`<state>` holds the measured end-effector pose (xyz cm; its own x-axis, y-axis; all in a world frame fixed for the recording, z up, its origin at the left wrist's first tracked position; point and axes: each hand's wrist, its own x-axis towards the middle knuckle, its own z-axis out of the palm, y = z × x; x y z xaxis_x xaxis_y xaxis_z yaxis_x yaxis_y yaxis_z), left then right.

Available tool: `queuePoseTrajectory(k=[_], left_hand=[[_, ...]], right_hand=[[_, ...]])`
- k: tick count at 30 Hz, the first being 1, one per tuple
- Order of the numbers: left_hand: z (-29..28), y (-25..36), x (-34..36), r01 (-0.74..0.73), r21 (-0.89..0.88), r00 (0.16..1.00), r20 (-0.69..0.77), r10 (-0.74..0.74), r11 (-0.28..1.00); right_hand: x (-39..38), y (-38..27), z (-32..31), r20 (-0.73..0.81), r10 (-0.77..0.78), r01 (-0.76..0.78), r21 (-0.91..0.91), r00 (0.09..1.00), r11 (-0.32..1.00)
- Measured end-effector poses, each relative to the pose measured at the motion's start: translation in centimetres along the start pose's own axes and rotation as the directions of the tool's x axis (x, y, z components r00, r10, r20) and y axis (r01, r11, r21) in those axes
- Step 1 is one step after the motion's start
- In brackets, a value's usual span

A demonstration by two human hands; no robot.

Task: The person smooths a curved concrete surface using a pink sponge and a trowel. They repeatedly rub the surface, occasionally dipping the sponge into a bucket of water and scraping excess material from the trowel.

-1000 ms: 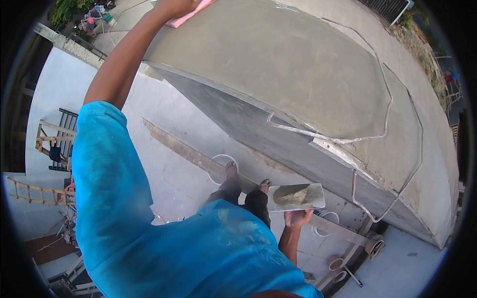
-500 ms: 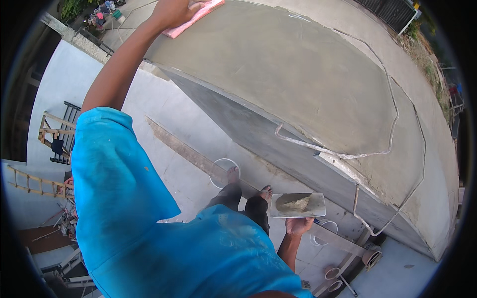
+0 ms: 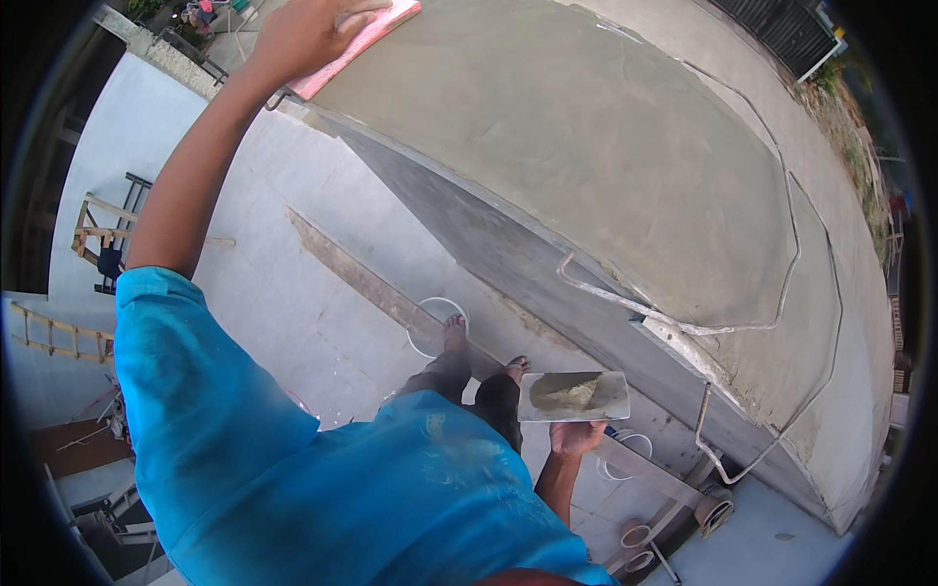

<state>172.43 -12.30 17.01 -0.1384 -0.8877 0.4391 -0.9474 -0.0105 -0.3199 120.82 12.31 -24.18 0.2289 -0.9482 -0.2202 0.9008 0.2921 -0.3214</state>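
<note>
My left arm reaches to the upper left, and my left hand [image 3: 311, 39] is closed around a pink plastering float [image 3: 357, 47]. The float's face lies against the smoothed grey cement surface [image 3: 547, 146], near its far left edge. My right hand [image 3: 575, 437] grips a pale rectangular mortar board [image 3: 622, 398] from below, its fingers partly hidden under it. A small heap of wet mortar [image 3: 578, 394] rests on that board, which is held roughly level in front of my legs.
A bent, mortar-splashed metal rod [image 3: 699, 330] lies across the slab's right side and overhangs its edge. My feet stand on a narrow wooden plank [image 3: 362, 271] raised above the floor. Buckets [image 3: 633, 457] are below on the right; a wooden ladder [image 3: 59, 337] is far left.
The left hand and pink float have shifted left and slightly down along the slab's edge. The right hand and mortar board have moved a little left and up. The view has shifted slightly.
</note>
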Motion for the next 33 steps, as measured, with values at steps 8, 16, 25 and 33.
queuePoseTrajectory(k=[8, 16, 25, 33], left_hand=[[0.5, -0.1, 1.9, 0.216, 0.086, 0.976, 0.004, -0.217, 0.973], [-3.7, -1.9, -4.1, 0.279, 0.105, 0.956, 0.065, -0.287, 0.954], [-2.0, -0.5, -6.5, 0.04, -0.118, 0.999, -0.005, -0.041, 0.992], [-1.3, 6.3, -2.1, -0.065, -0.232, 0.995, -0.084, 0.047, 0.971]], right_hand=[[1.0, -0.2, 1.0, 0.024, 0.005, -0.004, -0.023, 1.0, 1.0], [2.2, 0.1, 2.0, 0.048, 0.042, -0.041, -0.027, 0.998, 0.999], [1.5, -0.1, 0.0, 0.035, 0.016, -0.013, -0.082, 0.999, 0.997], [1.8, -0.9, 0.8, 0.055, 0.061, -0.061, -0.007, 0.997, 0.998]])
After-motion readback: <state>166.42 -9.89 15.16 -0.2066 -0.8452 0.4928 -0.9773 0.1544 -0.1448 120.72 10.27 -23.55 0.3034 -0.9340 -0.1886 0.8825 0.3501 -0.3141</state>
